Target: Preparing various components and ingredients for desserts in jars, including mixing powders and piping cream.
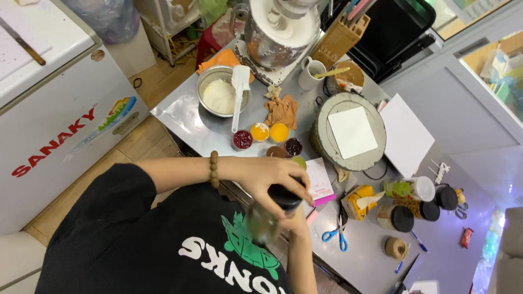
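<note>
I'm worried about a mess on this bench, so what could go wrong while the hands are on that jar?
1. The jar is held in the air near the table edge; a slip could drop it to the floor.
2. If the black lid under the left hand gives suddenly, an elbow might knock the small colour cups close by.

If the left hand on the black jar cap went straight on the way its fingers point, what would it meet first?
Probably the pink-edged notepad just beyond the left hand; depth is unclear, so it might pass above it.
</note>
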